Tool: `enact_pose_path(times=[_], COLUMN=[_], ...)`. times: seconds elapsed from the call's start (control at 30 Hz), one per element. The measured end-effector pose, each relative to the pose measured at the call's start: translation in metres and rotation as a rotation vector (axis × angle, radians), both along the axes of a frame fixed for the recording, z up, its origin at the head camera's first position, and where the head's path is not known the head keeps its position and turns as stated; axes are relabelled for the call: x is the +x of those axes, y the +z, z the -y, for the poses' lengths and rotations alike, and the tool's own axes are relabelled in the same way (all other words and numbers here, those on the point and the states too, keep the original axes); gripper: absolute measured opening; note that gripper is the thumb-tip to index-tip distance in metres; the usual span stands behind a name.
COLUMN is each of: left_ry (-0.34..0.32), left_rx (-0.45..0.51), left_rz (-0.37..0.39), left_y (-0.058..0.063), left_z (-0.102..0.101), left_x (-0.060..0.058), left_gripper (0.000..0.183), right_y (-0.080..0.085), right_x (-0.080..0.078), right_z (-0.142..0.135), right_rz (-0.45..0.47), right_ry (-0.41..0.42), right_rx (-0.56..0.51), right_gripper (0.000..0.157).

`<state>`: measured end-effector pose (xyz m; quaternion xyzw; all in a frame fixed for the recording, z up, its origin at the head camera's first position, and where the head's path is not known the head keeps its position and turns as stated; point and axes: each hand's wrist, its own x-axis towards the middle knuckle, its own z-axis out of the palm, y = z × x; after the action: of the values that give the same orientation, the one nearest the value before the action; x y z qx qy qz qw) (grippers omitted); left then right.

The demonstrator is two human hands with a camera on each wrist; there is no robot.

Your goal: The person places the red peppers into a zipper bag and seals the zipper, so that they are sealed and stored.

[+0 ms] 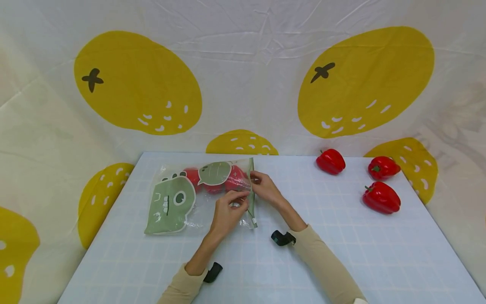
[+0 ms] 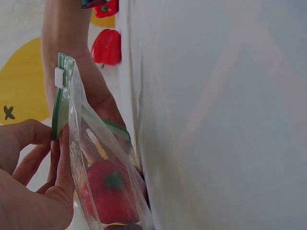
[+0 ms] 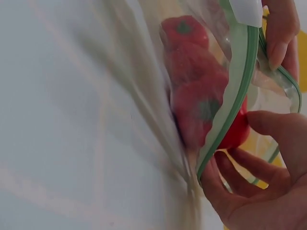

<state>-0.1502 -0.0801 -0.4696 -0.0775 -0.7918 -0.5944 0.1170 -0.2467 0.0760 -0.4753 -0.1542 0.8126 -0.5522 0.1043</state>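
Observation:
A clear zip bag (image 1: 203,213) with a green dinosaur print lies on the table, its mouth facing right. Inside it, red bell peppers (image 3: 184,57) sit in a row. With thumb and fingers, my left hand (image 1: 229,211) pinches the green zip edge (image 2: 57,112) near the white slider (image 2: 59,77). My right hand (image 1: 265,188) is at the bag's mouth. Its thumb and fingertips hold the bell pepper (image 3: 240,132) nearest the opening, as the right wrist view shows; the zip strip hides part of those fingers.
Three loose red bell peppers lie at the table's far right: one pepper (image 1: 331,161) near the back edge, another pepper (image 1: 382,168) right of it, and a third pepper (image 1: 381,197) in front. A patterned cloth (image 1: 250,84) hangs behind the table (image 1: 322,202).

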Motion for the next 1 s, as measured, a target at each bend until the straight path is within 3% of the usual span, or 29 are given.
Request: enact_pose_path(times=[0.6, 1.0], left_ry=[-0.015, -0.009], left_rx=[-0.014, -0.001], left_rz=[-0.035, 0.005], left_y=[0.002, 0.001], left_z=[0.000, 0.000], left_x=[0.002, 0.003], left_gripper=[0.025, 0.025], right_y=[0.002, 0.013], right_x=[0.001, 0.002], right_z=[-0.009, -0.029], right_rz=[-0.006, -0.014], right_ry=[0.147, 0.192], right_rx=[0.052, 0.069], right_gripper=[0.045, 0.039])
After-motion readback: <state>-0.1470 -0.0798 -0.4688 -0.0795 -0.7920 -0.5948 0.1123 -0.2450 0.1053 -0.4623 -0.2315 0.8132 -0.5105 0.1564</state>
